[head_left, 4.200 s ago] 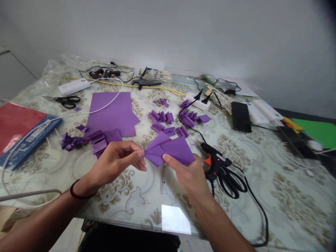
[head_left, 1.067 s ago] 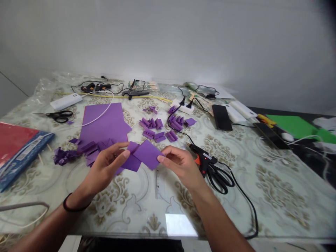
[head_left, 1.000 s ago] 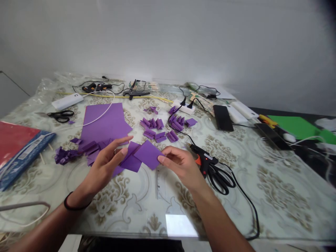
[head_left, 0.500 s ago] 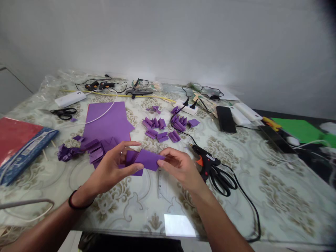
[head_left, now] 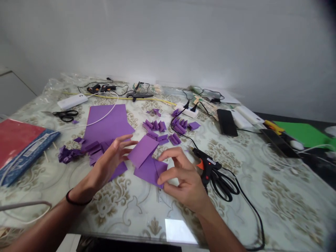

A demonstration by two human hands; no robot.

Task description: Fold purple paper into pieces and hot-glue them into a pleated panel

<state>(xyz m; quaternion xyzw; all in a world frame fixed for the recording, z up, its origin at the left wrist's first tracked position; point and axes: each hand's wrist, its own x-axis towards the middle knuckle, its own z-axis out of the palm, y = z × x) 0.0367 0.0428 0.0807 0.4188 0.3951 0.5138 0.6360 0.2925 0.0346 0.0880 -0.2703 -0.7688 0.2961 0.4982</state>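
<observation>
A folded piece of purple paper (head_left: 147, 164) is held by its right edge between the thumb and fingers of my right hand (head_left: 181, 175). Its flaps stand partly apart, one rising toward the upper left. Just left of it, my left hand (head_left: 111, 154) has its fingers stretched out and apart; I cannot tell whether the fingertips touch the paper's edge. Beneath and behind the left hand lie folded purple pieces (head_left: 95, 150) and a large purple sheet (head_left: 105, 119). Crumpled purple paper (head_left: 67, 154) sits farther left. Several small folded purple pieces (head_left: 157, 125) are grouped beyond the hands.
A black glue gun (head_left: 206, 161) lies right of my right hand, its cord running to a white power strip (head_left: 186, 110). Black scissor handles (head_left: 224, 185) show beside it. Scissors (head_left: 65, 114) and a power bank (head_left: 72, 100) lie left, a phone (head_left: 226, 122) right.
The purple paper has turned and its flaps have spread. My left hand has released its pinch and moved slightly left, fingers extended. My right hand keeps its grip, slightly lower.
</observation>
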